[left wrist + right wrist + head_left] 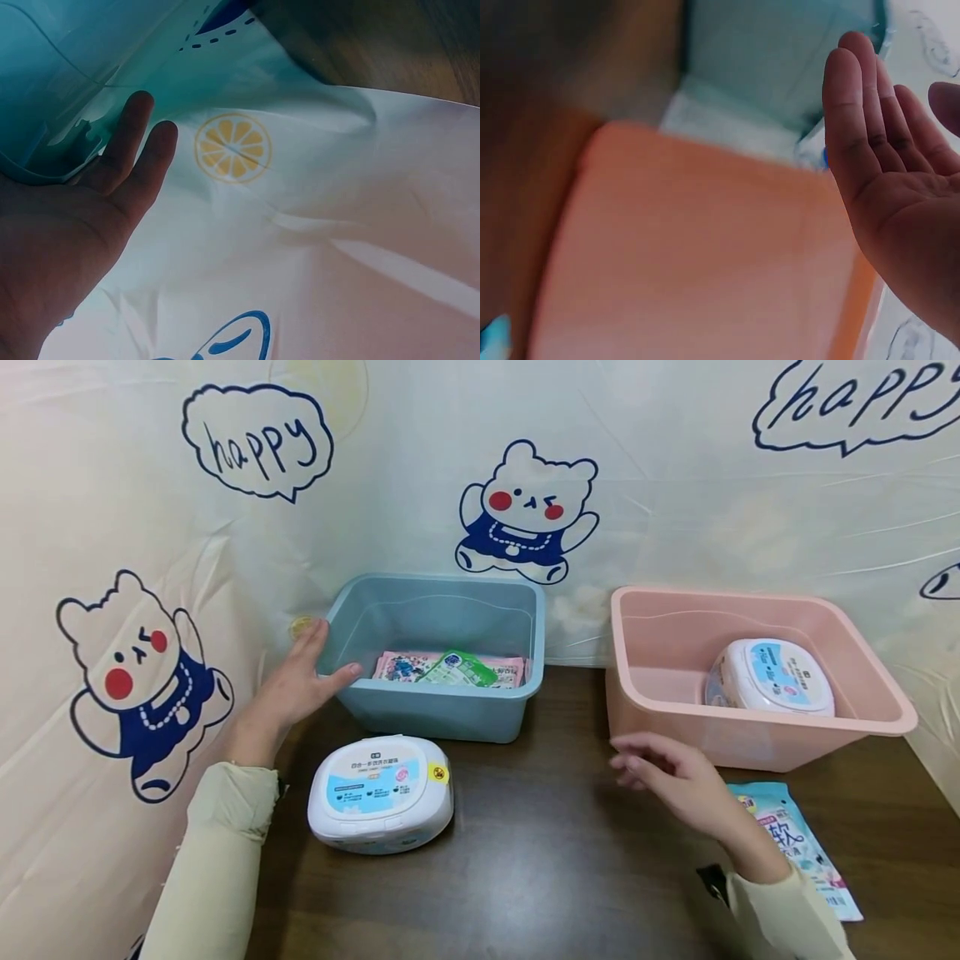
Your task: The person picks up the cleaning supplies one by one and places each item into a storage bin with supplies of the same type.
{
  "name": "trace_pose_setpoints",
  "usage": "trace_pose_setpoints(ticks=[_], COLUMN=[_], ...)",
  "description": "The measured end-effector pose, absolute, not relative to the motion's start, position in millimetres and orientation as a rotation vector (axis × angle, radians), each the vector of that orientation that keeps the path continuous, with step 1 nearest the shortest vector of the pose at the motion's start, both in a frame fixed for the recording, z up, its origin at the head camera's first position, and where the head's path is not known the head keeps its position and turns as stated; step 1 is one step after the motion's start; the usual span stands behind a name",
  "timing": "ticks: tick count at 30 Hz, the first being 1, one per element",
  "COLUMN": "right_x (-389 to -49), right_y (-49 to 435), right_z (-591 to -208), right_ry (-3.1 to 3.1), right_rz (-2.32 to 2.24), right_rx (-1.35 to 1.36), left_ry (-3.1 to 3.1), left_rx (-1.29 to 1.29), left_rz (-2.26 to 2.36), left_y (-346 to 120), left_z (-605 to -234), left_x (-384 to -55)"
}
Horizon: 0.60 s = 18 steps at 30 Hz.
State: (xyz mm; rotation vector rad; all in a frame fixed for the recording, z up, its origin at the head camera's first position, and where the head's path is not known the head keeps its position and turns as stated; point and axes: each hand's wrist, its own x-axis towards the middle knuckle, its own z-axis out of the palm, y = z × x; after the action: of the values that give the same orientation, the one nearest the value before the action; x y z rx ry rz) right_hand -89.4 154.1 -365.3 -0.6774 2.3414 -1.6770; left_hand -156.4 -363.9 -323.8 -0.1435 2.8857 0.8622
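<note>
My left hand (303, 681) is at the left end of a blue plastic bin (442, 714), its fingers extended along the outside and its thumb by the front rim. Inside the bin lie pink packets (397, 665) and a green packet (459, 668). A white oval tub (378, 793) with a blue label sits on the table in front of that bin. Fingers loosely extended and holding nothing, my right hand (678, 781) hovers near the front left of a pink bin (750, 739). A similar white tub (776, 677) stands inside the pink bin.
A teal pouch (817, 860) lies on the dark wooden table (525, 860), partly hidden behind my right wrist. Behind the bins hangs a pale sheet (420, 460) with bear drawings, and it also runs along the left side.
</note>
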Motion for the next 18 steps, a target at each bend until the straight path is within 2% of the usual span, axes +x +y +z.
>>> trace_pose_setpoints(ticks=[10, 18], right_x=[-45.1, -29.2], right_y=[235.2, 306.9], right_z=[-390.1, -419.2], right_ry=[2.602, 2.919], right_rz=[-1.52, -0.722], right_rx=[-0.487, -0.081], left_ry=[2.906, 2.892], left_rx=[-0.11, -0.13], left_rz=[0.815, 0.831], left_y=[-362.8, -363.1], left_z=[-321.2, -321.5], left_x=[-157.6, -158.1])
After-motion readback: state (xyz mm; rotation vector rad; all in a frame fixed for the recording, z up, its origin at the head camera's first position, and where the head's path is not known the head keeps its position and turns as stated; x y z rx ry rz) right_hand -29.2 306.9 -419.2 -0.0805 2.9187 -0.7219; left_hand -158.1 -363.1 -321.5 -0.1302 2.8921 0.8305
